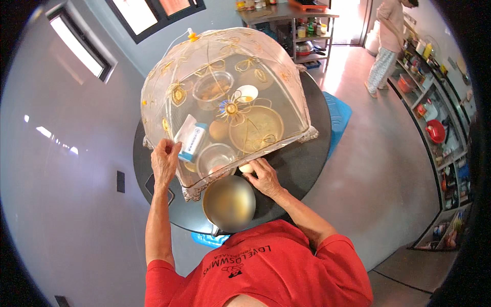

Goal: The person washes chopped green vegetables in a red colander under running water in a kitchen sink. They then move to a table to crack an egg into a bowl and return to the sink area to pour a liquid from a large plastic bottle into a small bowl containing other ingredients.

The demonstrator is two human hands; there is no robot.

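My left hand (166, 159) is closed in a pinch on the near left side of a mesh food cover (169, 110), a pale domed net with gold flowers. The fingers of my right hand (265, 177) are bent round a pale, egg-shaped thing (246, 168) at the cover's near edge; its exact kind is partly hidden. Just below it a round metal pan (229, 203) stands at the table's near side, its inside blurred. Through the net show a clear bowl (215, 157), a brown round thing (219, 131) and a blue-and-white tissue box (192, 139).
Also under the net are a wide bowl (255, 128), a small white bowl (246, 93) and a bowl of food (213, 86). All stand on a dark round table (313, 120). A blue stool (337, 120) is beside it. Another person (386, 46) stands by shelves at the right.
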